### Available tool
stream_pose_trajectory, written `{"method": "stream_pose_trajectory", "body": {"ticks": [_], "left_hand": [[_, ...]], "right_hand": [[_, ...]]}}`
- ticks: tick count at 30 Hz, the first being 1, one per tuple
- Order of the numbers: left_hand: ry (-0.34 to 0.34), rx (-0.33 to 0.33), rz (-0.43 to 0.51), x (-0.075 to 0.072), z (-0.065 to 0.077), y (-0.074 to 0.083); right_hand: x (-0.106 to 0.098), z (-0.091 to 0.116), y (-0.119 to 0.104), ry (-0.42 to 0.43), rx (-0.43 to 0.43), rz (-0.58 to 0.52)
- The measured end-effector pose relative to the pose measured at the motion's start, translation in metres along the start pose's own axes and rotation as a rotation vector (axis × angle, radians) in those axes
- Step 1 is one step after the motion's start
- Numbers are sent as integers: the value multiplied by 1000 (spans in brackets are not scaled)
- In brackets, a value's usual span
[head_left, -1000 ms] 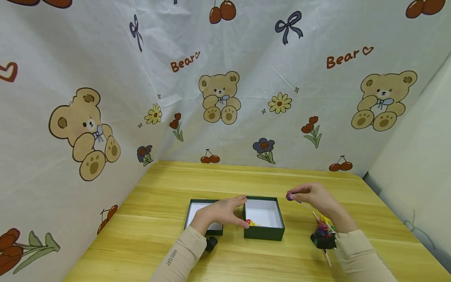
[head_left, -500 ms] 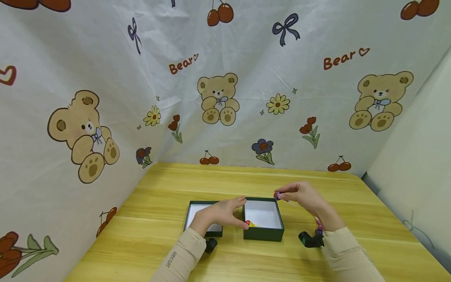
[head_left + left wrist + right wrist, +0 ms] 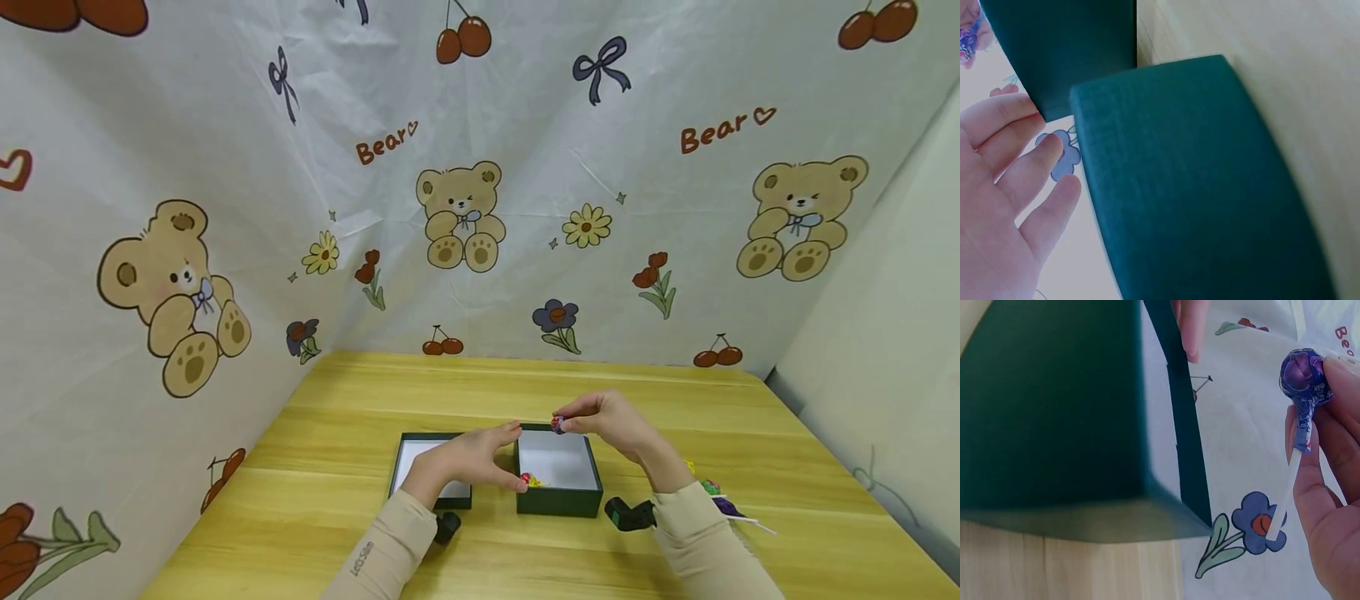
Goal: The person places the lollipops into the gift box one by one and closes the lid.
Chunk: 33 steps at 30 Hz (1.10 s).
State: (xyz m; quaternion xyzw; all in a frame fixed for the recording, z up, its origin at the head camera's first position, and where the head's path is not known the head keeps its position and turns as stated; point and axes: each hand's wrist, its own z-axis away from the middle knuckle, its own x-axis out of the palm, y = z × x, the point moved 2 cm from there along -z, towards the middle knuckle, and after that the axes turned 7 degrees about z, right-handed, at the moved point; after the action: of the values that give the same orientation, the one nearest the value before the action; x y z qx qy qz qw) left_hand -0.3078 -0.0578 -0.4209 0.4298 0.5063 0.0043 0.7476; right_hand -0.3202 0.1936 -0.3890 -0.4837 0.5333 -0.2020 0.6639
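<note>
The right hand (image 3: pixel 617 425) pinches a round, purple-and-red wrapped lollipop (image 3: pixel 558 424) on a white stick. Below its fingertips stands a dark green, white-lined rectangular box (image 3: pixel 558 502). The left hand (image 3: pixel 474 457), fingers extended and parted, touches that box's left edge; beside its thumb, inside, lies a red-and-yellow wrapped lollipop (image 3: pixel 532 480).

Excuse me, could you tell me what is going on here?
A person is handling lollipops at a table. The right hand pinches a purple-wrapped lollipop by its head, above the open green box and not yet in it. The left hand is at the box's left side, fingers spread. A red and yellow candy already lies inside. A second, shallower box is to the left, and more lollipops lie by the right sleeve.
</note>
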Motion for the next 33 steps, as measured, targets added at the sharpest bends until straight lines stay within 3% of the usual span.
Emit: {"method": "stream_pose_trajectory", "body": {"ticks": [14,24,33], "left_hand": [[-4,0,-3,3,0,0],[8,-5,34,2,3,1],[-8,15,28,3,1,-1]], "right_hand": [[24,-9,6,-1,37,44],[42,-16,7,-46,15,34],[54,-21,12,-62,12,96]]}}
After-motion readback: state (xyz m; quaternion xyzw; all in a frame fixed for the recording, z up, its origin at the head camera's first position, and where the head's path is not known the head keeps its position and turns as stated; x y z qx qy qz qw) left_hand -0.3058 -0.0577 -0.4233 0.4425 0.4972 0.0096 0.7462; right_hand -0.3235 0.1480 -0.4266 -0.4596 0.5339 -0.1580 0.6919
